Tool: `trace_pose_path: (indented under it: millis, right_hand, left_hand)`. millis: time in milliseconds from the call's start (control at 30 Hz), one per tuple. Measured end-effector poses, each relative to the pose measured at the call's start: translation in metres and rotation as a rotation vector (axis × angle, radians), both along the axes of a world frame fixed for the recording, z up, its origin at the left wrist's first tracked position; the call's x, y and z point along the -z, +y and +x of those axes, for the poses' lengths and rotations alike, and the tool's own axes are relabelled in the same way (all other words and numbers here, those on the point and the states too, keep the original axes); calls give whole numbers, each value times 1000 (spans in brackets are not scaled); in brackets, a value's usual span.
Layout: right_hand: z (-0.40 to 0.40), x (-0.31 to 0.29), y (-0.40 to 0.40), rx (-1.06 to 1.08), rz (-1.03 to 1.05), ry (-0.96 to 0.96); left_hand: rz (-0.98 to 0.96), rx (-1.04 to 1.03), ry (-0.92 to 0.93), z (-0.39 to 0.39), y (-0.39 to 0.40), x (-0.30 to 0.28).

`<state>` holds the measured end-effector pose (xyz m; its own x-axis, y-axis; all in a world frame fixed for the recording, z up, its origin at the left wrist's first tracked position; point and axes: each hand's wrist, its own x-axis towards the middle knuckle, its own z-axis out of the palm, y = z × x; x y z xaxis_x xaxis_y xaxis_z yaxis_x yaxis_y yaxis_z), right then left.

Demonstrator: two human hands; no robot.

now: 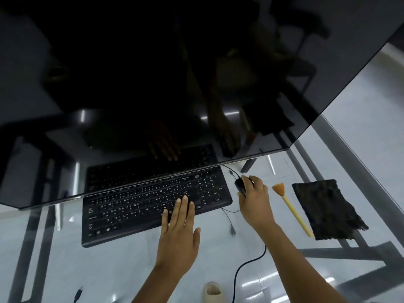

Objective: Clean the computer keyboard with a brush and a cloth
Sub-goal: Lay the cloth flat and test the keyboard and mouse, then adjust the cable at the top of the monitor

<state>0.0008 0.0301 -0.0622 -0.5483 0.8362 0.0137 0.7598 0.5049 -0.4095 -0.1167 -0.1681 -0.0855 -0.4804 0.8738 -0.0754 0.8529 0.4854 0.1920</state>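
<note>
the black keyboard (153, 206) lies on a glass desk (54, 270), its far edge tucked under the lower rim of a large dark monitor (153, 73) that fills the top of the view; the left hand (178, 235) lies flat and open, palm down, fingers stretched together over the right part of the letter keys, thumb out to the side, gripping nothing; the right hand (253, 200) is curled over a black mouse (240, 185) just right of the keyboard, fingers wrapped on it; the brush (290, 206), pale yellow handle with a fanned orange-brown tuft pointing away from the person, lies on the desk right of the mouse, untouched; just beside it, further right, the dark cloth (328, 208) lies flat, its near corner touching or nearly touching the handle end; a black cable (244, 265) runs from near the right wrist toward the near edge; a thinner cable with a plug (232, 231) lies by the keyboard's right end; through the glass a pale slipper (213, 293) shows on the floor.
</note>
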Motion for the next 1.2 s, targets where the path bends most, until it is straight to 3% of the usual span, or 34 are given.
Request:
trace_pose_path:
  millis: [667, 900, 1033, 1200]
  right_hand:
    - [-37, 0, 27, -31, 2, -44]
    - [-27, -17, -4, 31, 44, 2]
    - [-40, -23, -66, -155, 5, 78]
    - [-80, -28, -164, -474, -79, 21]
  left_hand:
    - [15, 2, -25, -4, -7, 3]
    - [31, -64, -7, -24, -55, -10]
    - [-38, -128, 10, -39, -106, -15]
    - [-36, -227, 37, -51, -166, -21]
